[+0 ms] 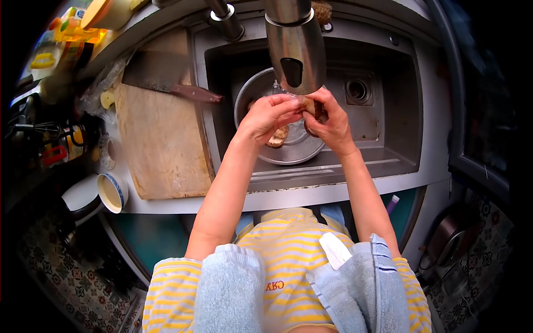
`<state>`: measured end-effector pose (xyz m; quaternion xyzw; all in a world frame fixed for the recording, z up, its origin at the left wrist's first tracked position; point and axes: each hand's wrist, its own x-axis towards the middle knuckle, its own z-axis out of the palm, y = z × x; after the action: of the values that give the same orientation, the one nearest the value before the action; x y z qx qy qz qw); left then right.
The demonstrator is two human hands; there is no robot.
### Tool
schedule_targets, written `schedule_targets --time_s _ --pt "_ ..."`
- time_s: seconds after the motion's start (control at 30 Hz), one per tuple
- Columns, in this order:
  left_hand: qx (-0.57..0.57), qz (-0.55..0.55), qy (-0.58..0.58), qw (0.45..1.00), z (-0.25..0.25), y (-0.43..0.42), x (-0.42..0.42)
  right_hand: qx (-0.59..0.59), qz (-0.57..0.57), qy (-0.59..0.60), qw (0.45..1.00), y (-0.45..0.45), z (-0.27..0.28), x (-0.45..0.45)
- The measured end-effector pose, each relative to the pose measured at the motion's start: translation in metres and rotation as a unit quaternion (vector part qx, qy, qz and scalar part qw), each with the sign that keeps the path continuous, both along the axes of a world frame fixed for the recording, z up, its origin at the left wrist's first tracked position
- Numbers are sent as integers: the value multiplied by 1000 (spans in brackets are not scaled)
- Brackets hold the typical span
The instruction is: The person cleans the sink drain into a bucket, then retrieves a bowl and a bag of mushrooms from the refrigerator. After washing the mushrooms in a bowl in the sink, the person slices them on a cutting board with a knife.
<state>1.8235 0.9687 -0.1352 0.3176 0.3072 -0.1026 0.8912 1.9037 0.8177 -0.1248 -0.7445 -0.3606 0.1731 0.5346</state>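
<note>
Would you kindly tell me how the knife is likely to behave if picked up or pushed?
The knife is probably stiff and blade-heavy, given its broad blade. Its handle juts past the board, so a push there may swivel it. Lying flat, it seems unlikely to roll.

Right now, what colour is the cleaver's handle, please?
The cleaver's handle is reddish-brown, in the head view.
</note>
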Motion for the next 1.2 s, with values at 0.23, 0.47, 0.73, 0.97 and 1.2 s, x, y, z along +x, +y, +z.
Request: schedule_targets --time_s 0.23,0.47,0.73,0.97,1.2 --pt "-39 -6 -39 998 -18 0 -1 25 2 -46 999 -1 3 4" --pt "15 19 -31 999 -11 -8 2 -4 17 -13 1000 -1 3 5" --pt "63 46 -76 994 -14 -5 -7 89 -32 251 963 4 -13 5" --pt "302 13 -90 949 -14 -15 -1 118 -83 398 906 6 -21 3" --pt "251 29 -106 962 -24 -17 -2 67 -89 457 883 7 -22 -1"
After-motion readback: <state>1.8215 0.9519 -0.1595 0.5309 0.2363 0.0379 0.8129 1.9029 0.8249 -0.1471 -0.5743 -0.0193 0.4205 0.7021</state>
